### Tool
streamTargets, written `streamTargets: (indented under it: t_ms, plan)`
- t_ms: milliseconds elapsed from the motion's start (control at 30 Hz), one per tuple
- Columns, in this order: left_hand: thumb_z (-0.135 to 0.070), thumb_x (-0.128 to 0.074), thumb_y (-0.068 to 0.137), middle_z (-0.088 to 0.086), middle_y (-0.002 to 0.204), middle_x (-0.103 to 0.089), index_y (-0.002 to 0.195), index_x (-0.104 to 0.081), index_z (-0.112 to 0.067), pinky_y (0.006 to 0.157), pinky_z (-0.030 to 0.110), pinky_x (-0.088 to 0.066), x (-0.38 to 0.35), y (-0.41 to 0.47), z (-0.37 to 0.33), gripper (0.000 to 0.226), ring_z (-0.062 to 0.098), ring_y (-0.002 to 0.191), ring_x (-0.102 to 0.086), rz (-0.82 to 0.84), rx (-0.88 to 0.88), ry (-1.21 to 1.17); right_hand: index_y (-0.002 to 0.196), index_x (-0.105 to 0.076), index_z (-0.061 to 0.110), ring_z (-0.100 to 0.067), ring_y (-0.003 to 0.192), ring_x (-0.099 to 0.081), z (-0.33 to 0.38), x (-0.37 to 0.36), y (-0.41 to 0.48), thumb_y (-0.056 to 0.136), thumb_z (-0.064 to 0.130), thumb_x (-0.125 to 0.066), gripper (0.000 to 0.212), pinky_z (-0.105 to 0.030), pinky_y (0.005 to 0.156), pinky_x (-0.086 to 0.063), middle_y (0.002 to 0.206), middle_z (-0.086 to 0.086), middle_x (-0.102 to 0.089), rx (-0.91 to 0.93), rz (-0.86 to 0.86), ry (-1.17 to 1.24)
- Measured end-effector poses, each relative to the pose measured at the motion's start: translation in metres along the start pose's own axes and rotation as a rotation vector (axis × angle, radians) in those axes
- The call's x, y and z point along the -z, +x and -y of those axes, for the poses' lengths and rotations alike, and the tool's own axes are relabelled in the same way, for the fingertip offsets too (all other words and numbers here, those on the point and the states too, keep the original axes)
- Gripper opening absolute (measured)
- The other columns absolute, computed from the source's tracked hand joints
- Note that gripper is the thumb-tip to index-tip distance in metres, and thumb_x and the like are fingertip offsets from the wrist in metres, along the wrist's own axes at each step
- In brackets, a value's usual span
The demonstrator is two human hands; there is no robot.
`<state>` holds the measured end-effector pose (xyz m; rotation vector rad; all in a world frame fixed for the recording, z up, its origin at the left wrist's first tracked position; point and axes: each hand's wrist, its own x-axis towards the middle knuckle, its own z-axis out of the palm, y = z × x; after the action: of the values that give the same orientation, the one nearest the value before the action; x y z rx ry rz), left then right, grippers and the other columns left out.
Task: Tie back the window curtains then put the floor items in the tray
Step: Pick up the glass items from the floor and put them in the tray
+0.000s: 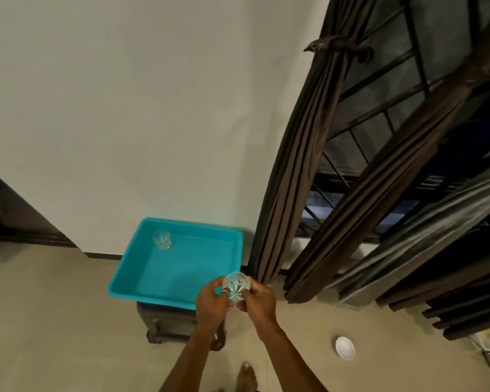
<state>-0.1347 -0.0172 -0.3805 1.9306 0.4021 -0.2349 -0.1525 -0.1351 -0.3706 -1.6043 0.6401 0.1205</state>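
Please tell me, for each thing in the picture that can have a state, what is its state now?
Left curtain: gathered, tied back with a band.
Right curtain: gathered; its tie is not clearly visible.
Tray: on a small dark stool, holding one glass.
Glass in tray: upright, empty.
Second glass: held over the tray's corner by left hand and right hand.
White bowl: on the floor.

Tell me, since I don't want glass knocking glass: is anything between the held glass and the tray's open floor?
Nothing visible blocks it. The cut glass, held in both the left hand and right hand, hovers at the turquoise tray's near right corner. The other glass stands in the far left corner, well apart.
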Motion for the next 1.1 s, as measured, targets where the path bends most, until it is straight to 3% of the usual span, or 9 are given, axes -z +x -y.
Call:
streamTargets:
  t_ms: [100,200,300,467,600,667,800,1000,1100]
  plan:
    - [-0.024,-0.066,0.096,0.003,0.110,-0.070,0.125,-0.064,-0.010,0.061,0.008,-0.052,0.006,0.016,0.000,0.033,0.005,0.077,-0.066,-0.021,0.014,-0.018,0.120,-0.068,0.027,-0.016,0.089,-0.074,0.006,-0.013,0.015,0.098,0.018,-0.064,0.024,-0.032,0.076,-0.064,0.110,-0.001,-0.074,-0.002,0.039,-0.008]
    - [-0.022,-0.063,0.098,0.011,0.123,-0.067,0.134,-0.058,-0.010,0.085,0.033,-0.060,0.008,0.029,0.006,0.038,0.023,0.098,-0.069,-0.041,0.087,-0.084,0.139,-0.057,0.027,-0.014,0.099,-0.070,0.009,-0.023,0.027,0.104,0.026,-0.054,0.035,-0.032,0.086,-0.062,0.127,-0.001,-0.068,0.007,0.109,-0.150]
    - [-0.014,-0.065,0.096,0.013,0.129,-0.062,0.137,-0.054,-0.010,0.093,0.048,-0.057,0.012,0.035,0.013,0.043,0.031,0.109,-0.065,-0.031,0.166,-0.106,0.151,-0.044,0.027,-0.012,0.113,-0.063,0.009,-0.031,0.035,0.105,0.026,-0.049,0.046,-0.022,0.089,-0.056,0.139,0.001,-0.060,0.025,0.217,-0.319]
    - [-0.017,-0.073,0.089,0.005,0.126,-0.063,0.132,-0.055,-0.013,0.103,0.040,-0.051,0.027,0.053,0.008,0.046,0.023,0.116,-0.062,0.097,0.037,0.151,0.146,-0.042,0.028,-0.002,0.098,-0.060,0.016,-0.044,0.043,0.099,0.026,-0.061,0.051,-0.009,0.073,-0.051,0.119,0.013,-0.059,0.036,0.332,-0.421]
    - [-0.015,-0.076,0.086,0.001,0.122,-0.065,0.126,-0.059,-0.014,0.103,0.040,-0.050,0.042,0.074,0.007,0.043,0.017,0.115,-0.061,0.127,-0.088,0.152,0.144,-0.037,0.032,0.000,0.095,-0.057,0.023,-0.062,0.058,0.098,0.029,-0.064,0.053,-0.005,0.066,-0.046,0.116,0.018,-0.055,0.012,0.339,-0.475]
    - [-0.015,-0.078,0.084,-0.004,0.115,-0.067,0.120,-0.062,-0.017,0.099,0.039,-0.052,0.051,0.092,0.011,0.039,0.014,0.110,-0.062,0.142,-0.123,0.164,0.152,-0.033,0.021,-0.004,0.104,-0.059,0.027,-0.074,0.068,0.100,0.027,-0.061,0.059,-0.005,0.076,-0.048,0.121,0.014,-0.056,0.007,0.334,-0.535]
    - [-0.029,-0.082,0.078,-0.013,0.112,-0.062,0.120,-0.061,-0.028,0.089,0.024,-0.048,0.073,0.134,0.019,0.046,0.006,0.104,-0.058,0.205,-0.135,0.323,0.161,-0.011,0.021,-0.018,0.136,-0.047,0.037,-0.104,0.084,0.101,0.021,-0.059,0.076,-0.025,0.106,-0.042,0.152,-0.006,-0.042,0.057,0.343,-0.727]
    - [-0.039,-0.084,0.072,-0.001,0.133,-0.055,0.151,-0.040,-0.024,0.098,0.034,-0.045,0.103,0.211,0.027,0.091,0.023,0.121,-0.059,0.322,-0.094,0.536,0.158,-0.024,0.016,-0.023,0.132,-0.052,0.054,-0.156,0.130,0.098,0.016,-0.063,0.072,-0.030,0.109,-0.043,0.146,-0.009,-0.052,0.086,0.336,-0.858]
    - [-0.038,-0.083,0.072,0.002,0.124,-0.056,0.146,-0.042,-0.027,0.091,0.036,-0.048,0.114,0.247,0.026,0.085,0.027,0.114,-0.061,0.400,-0.131,0.621,0.151,-0.034,0.016,-0.028,0.123,-0.059,0.054,-0.182,0.155,0.094,0.012,-0.064,0.065,-0.034,0.101,-0.048,0.135,-0.011,-0.061,0.077,0.323,-0.895]
